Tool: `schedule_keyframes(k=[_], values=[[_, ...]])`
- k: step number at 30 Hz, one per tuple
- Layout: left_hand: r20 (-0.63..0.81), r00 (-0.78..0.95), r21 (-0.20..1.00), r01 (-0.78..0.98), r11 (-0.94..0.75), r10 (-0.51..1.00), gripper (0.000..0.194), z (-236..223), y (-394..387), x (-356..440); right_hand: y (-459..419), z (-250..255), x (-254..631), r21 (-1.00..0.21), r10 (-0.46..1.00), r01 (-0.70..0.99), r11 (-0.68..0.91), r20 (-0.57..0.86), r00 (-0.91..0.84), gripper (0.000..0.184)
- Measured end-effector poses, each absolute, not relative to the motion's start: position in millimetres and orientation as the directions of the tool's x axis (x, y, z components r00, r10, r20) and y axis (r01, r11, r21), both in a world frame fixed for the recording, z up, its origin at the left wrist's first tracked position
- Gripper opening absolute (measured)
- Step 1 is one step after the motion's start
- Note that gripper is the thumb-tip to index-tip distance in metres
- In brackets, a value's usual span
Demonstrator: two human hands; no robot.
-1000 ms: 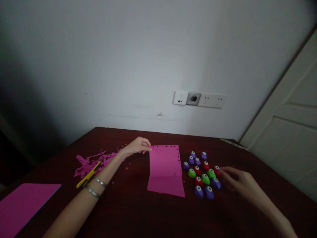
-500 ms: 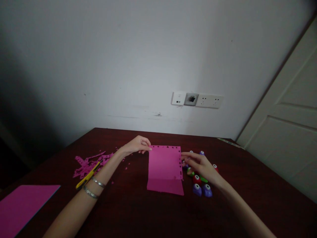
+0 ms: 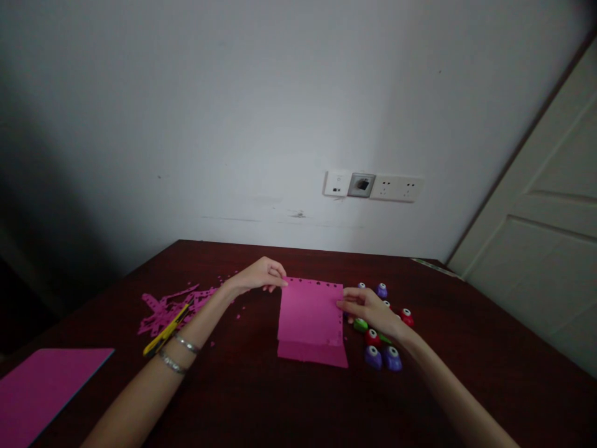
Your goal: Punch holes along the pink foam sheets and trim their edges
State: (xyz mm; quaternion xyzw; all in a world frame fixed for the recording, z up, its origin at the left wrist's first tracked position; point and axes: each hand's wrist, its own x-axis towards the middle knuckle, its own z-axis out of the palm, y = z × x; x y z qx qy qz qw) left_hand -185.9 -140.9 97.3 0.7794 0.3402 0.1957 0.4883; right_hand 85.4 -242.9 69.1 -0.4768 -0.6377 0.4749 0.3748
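My left hand (image 3: 268, 274) pinches the top left corner of a pink sheet of paper (image 3: 310, 311). Small punched shapes run along the sheet's top and right edges, and its bottom part is bent along a crease. At the right edge, my right hand (image 3: 368, 307) has thumb and fingers closed on the paper. Behind and beside that hand lie several small craft punches, among them a purple punch (image 3: 392, 359), a red punch (image 3: 372, 338) and a green punch (image 3: 360, 325), some partly hidden by the hand.
On the left, a yellow utility knife (image 3: 168, 331) lies by a heap of pink paper scraps (image 3: 161, 314). A larger pink sheet (image 3: 51, 382) rests at the near left. Tiny cut-out bits dot the dark red table (image 3: 261, 404). Wall sockets (image 3: 396, 188) are behind.
My right hand has moved slightly left and closed on the paper's right edge. The sheet's top right corner has dipped a little and tilted.
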Motion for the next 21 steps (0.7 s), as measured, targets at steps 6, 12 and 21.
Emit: schedule_keyframes(k=[6, 12, 21], values=[[-0.032, 0.699, 0.889, 0.347, -0.299, 0.714, 0.027, 95.6, -138.7, -188.2, -245.5, 70.5, 86.4, -0.952, 0.967, 0.297, 0.081, 0.002, -0.256, 0.027], [-0.032, 0.694, 0.891, 0.345, -0.294, 0.719, 0.026, 94.8, -136.9, -189.4, -247.1, 71.7, 92.2, -0.956, 0.974, 0.293, 0.031, -0.037, -0.223, 0.03], [-0.038, 0.695, 0.893, 0.346, -0.288, 0.718, 0.026, 90.2, -131.7, -189.4, -245.6, 75.5, 89.6, -0.952, 0.982, 0.303, 0.043, -0.016, -0.188, 0.026]])
